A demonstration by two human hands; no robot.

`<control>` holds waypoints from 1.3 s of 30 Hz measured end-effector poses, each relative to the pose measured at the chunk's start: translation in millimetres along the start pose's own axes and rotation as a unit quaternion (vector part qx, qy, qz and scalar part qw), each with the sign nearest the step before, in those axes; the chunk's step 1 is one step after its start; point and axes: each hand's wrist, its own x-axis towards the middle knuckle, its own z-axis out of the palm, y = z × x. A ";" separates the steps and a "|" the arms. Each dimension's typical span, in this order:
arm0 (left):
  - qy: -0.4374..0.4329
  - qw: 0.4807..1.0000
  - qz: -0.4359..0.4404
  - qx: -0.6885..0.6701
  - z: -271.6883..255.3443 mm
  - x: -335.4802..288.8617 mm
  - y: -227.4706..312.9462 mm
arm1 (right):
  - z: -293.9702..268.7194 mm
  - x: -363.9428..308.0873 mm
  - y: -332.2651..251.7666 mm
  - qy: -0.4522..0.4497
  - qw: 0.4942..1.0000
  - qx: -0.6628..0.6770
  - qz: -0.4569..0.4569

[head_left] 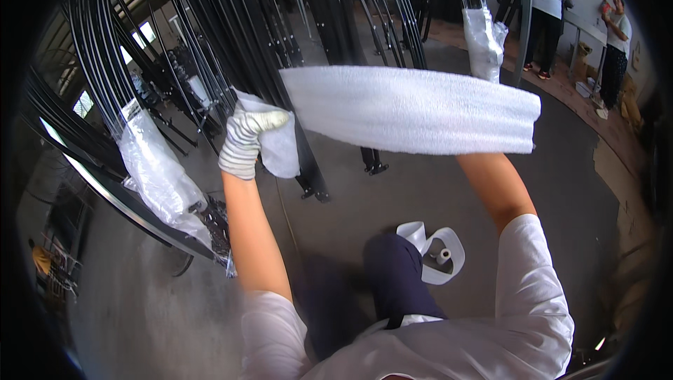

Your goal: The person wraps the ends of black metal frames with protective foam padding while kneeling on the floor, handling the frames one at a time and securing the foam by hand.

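I am at the wrapping step: my gloved left hand [247, 143] is closed on one end of the foam sheet [410, 109], held up before the black rods [308, 64]. My right hand is hidden behind the sheet (grip unclear). Next, the sheet needs winding around the rods, I judge.

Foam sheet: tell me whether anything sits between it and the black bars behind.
Nothing visible does. The left hand presses the foam sheet straight against the black bars; the right hand is hidden behind it.

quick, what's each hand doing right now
Left hand: gloved, closed on one end of the white foam sheet.
Right hand: hidden behind the foam sheet, cannot tell its grip.
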 end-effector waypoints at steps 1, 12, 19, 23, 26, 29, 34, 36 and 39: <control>-0.002 1.000 -0.003 -0.017 1.4 -0.5 0.9 | -8.5 -0.1 7.9 0.014 0.999 0.036 -0.005; 0.018 0.998 -0.055 -0.015 8.4 -4.9 11.1 | 3.4 -74.1 59.9 -0.158 0.986 0.038 -0.023; 0.021 0.997 -0.074 0.000 11.3 -10.6 19.4 | 59.6 -127.3 85.1 0.057 0.990 -0.130 -0.010; 0.027 0.998 -0.048 0.007 15.7 -20.3 29.6 | 100.8 -124.8 87.7 0.076 0.988 -0.130 -0.038; 0.036 0.997 -0.065 -0.018 16.3 -31.1 38.6 | 116.4 -121.2 73.8 0.089 0.983 -0.156 0.039; 0.017 0.996 -0.068 -0.054 16.9 -36.3 45.4 | 118.9 -116.0 58.5 0.067 0.972 -0.226 0.009; 0.005 0.997 -0.057 -0.043 24.9 -31.4 44.0 | 119.1 -95.2 45.2 0.064 0.991 -0.116 0.003; 0.035 0.997 -0.066 -0.004 29.4 -28.0 41.6 | 123.5 -86.9 43.7 0.070 0.993 -0.095 -0.005; 0.039 0.998 -0.055 -0.008 38.4 -22.9 36.6 | 129.8 -78.8 40.7 0.087 0.988 -0.130 0.011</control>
